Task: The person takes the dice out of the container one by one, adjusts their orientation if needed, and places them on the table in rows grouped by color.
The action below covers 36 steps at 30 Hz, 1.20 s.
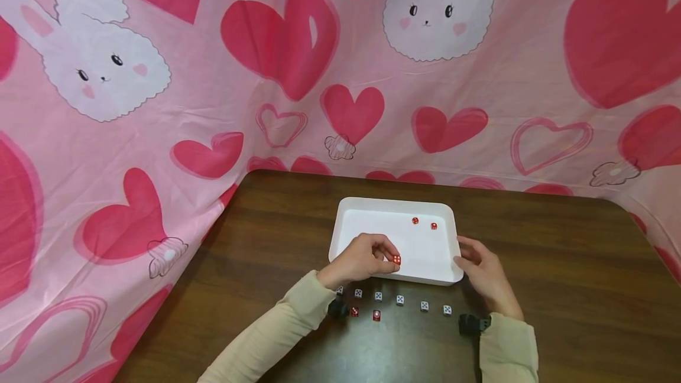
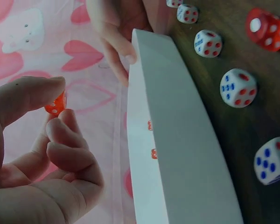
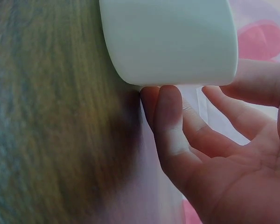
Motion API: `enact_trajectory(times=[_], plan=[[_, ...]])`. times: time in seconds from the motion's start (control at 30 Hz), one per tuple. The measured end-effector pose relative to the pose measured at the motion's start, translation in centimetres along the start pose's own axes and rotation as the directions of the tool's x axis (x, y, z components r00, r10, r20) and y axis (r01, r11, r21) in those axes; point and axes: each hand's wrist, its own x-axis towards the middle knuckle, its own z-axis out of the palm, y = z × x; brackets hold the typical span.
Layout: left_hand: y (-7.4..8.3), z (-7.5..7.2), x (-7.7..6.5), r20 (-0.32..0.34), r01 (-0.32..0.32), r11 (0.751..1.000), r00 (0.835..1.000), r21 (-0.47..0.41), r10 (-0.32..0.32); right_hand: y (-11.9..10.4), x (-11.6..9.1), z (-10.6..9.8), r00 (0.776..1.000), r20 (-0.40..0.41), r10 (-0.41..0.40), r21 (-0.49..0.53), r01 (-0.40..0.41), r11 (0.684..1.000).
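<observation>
My left hand [image 1: 363, 259] pinches a red die [image 1: 396, 259] between thumb and fingertips, above the front part of a white tray [image 1: 340, 223]. In the left wrist view the pinched die [image 2: 56, 104] is partly covered by the fingers. Two red dice, one at the back [image 1: 415, 220] and one to its right [image 1: 434, 226], lie inside the tray. At the tray's right end, my right hand [image 1: 485, 270] touches the rim and outer wall with extended fingers. The right wrist view has its fingertips [image 3: 170, 100] against the white wall [image 3: 172, 42].
A row of white dice [image 1: 400, 299] lies on the brown wooden table [image 1: 558, 265] in front of the tray. Two red dice, one near the left wrist [image 1: 354, 311] and another beside it [image 1: 376, 315], lie nearer me. Pink heart-patterned cloth [image 1: 367, 58] hangs behind and at left.
</observation>
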Motion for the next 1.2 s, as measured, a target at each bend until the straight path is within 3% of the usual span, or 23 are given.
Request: enact_trajectory(times=[0.2, 0.4, 0.8, 1.2], plan=[[0.0, 0.4, -1.0, 0.024, -0.014, 0.998, 1.0, 0.059, 0.012, 0.0, 0.0, 0.0, 1.0, -0.004, -0.013, -0.006, 0.013, 1.0], [0.0, 1.0, -1.7, 0.058, 0.004, 0.998, 0.998, 0.056, -0.007, 0.0, 0.0, 0.0, 1.0, -0.012, -0.023, -0.009, 0.023, 1.0], [-0.5, 2.3, -2.6, 0.078, -0.027, 0.997, 0.997, 0.072, 0.022, 0.5, 0.3, 0.0, 1.0, -0.006, -0.022, -0.009, 0.022, 1.0], [-1.0, 3.4, -3.2, 0.099, 0.013, 0.995, 0.995, 0.094, -0.023, 0.3, 0.2, 0.0, 1.0, -0.005, -0.009, -0.009, 0.009, 1.0]])
